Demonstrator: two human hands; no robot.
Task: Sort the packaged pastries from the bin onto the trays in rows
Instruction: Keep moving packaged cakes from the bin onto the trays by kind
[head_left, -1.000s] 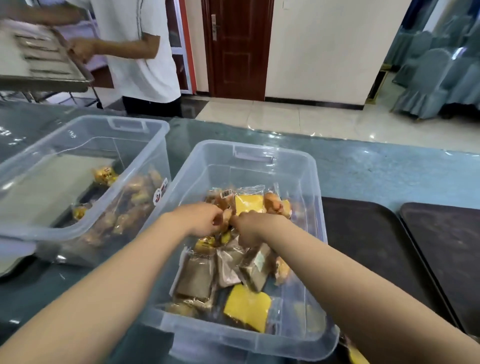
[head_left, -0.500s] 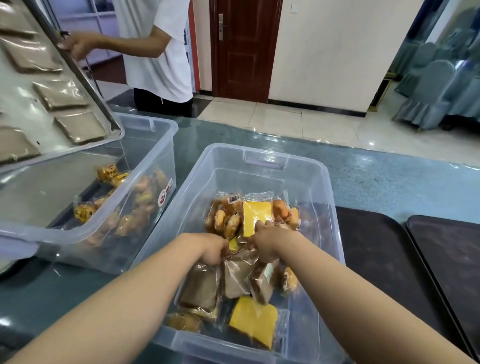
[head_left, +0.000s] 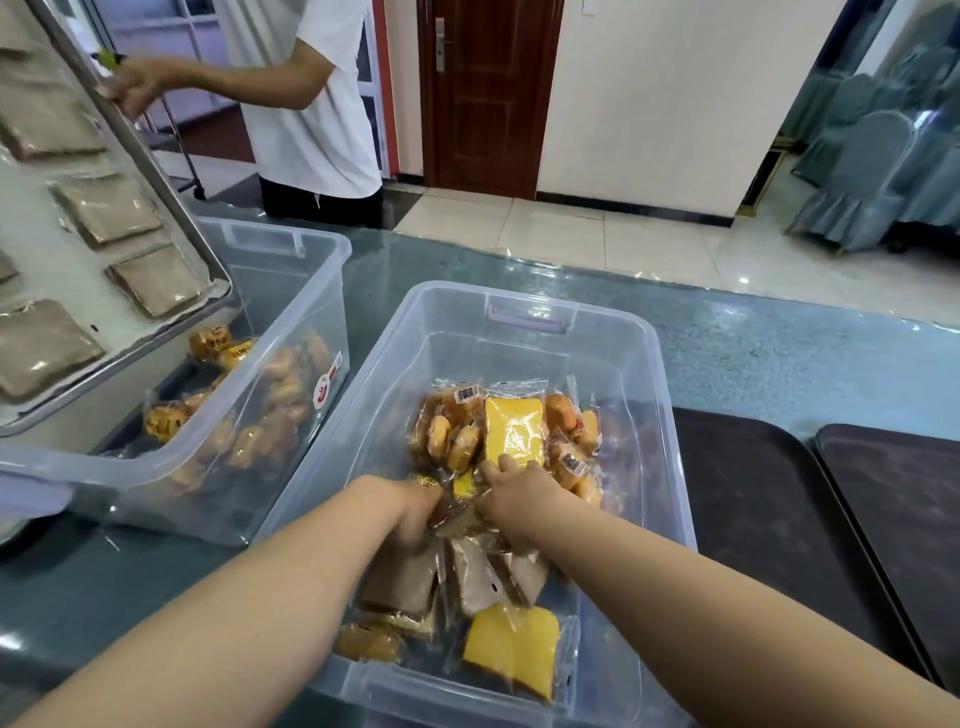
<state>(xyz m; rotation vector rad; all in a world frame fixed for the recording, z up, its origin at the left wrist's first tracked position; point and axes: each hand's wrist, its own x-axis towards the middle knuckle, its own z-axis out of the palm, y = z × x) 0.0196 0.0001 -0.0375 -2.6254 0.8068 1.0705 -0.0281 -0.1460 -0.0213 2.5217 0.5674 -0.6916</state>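
Observation:
A clear plastic bin (head_left: 530, 317) in front of me holds several packaged pastries: brown slices (head_left: 405, 577), yellow cakes (head_left: 511, 657) and round buns (head_left: 449, 441). Both hands are down inside it. My left hand (head_left: 410, 506) has its fingers curled into the brown packets at the pile's middle. My right hand (head_left: 519, 491) grips packets beside it, with its fingertips against an upright yellow cake (head_left: 514, 428). What exactly each hand holds is hidden by the fingers. Two dark trays (head_left: 753, 519) (head_left: 904, 499) lie to the right.
A second clear bin (head_left: 291, 322) with round buns stands at the left. Above it another person (head_left: 306, 98) tilts a metal tray (head_left: 124, 145) of brown packets. The counter top is teal, with tiled floor and covered chairs beyond.
Both my hands have drawn nearer to me and deeper into the pile. The other person's metal tray has tipped steeper over the left bin.

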